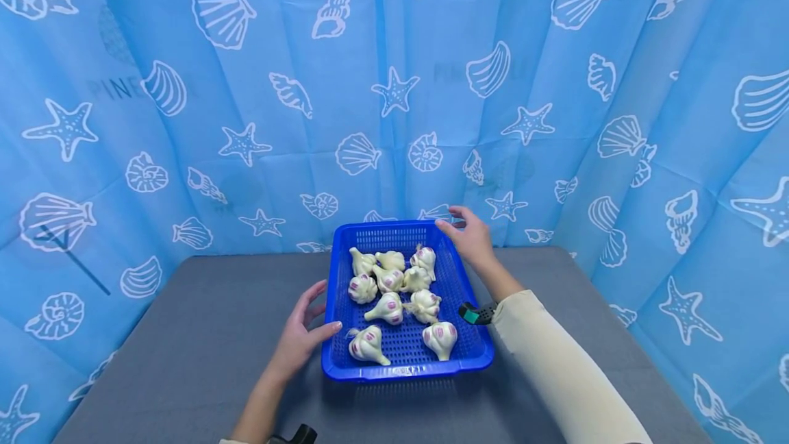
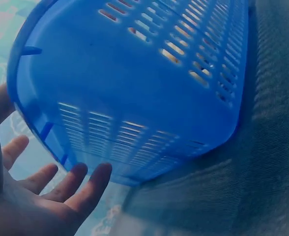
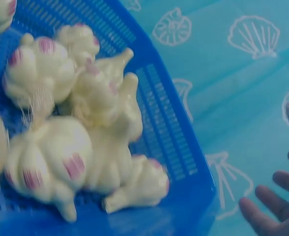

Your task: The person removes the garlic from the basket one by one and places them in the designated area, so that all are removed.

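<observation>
A blue plastic basket (image 1: 407, 370) with slotted walls sits on the grey table, holding several garlic bulbs (image 1: 388, 308), white with purple patches. At its left side is my left hand (image 1: 298, 341), thumb tip right at the rim and the other fingers spread along the outside wall. In the left wrist view those fingers (image 2: 88, 194) are loosely bent beside the slotted wall. My right hand (image 1: 471, 235) is at the far right corner, its thumb near the rim. The right wrist view shows its fingers (image 3: 262, 211) spread apart, off the basket's corner.
A grey cloth-covered table (image 1: 203, 355) extends around the basket. Behind it and at both sides hangs a blue curtain (image 1: 394, 156) with white shells and starfish. A dark strap (image 1: 477, 314) on my right wrist overlaps the basket's right rim in the head view.
</observation>
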{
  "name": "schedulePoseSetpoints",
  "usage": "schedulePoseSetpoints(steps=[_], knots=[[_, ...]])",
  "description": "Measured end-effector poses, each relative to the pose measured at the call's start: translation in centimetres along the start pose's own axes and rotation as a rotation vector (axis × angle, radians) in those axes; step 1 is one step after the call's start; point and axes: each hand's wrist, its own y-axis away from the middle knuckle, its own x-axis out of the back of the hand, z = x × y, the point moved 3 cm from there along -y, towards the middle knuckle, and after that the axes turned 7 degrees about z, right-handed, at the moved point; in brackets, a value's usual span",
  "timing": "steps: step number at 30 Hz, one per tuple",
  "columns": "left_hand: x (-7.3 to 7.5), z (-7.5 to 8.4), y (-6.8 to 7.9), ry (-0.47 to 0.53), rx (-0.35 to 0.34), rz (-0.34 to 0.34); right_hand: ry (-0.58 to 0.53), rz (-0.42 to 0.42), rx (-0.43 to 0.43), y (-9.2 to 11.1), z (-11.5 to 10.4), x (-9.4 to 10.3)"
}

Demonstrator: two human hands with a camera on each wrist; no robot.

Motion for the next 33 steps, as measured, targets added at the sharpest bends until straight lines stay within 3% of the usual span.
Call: schedulePoseSetpoints(steps=[13, 21, 28, 33], knots=[[-0.3, -1.7, 0.3, 0.013, 0.036, -0.039, 0.075, -0.179, -0.103, 1.6, -1.0, -3.9], [-0.6, -2.3, 0.4, 0.046, -0.001, -0.037, 0.179, -0.329, -0.082, 2.9, -0.8, -6.2], [-0.7, -2.6, 0.4, 0.043, 0.039, -0.032, 0.301, -0.427, -0.052, 3.3, -0.4, -7.2], [-0.6, -2.6, 0.4, 0.045, 0.034, -0.036, 0.328, -0.486, -0.035, 3.4, -0.2, -8.1]])
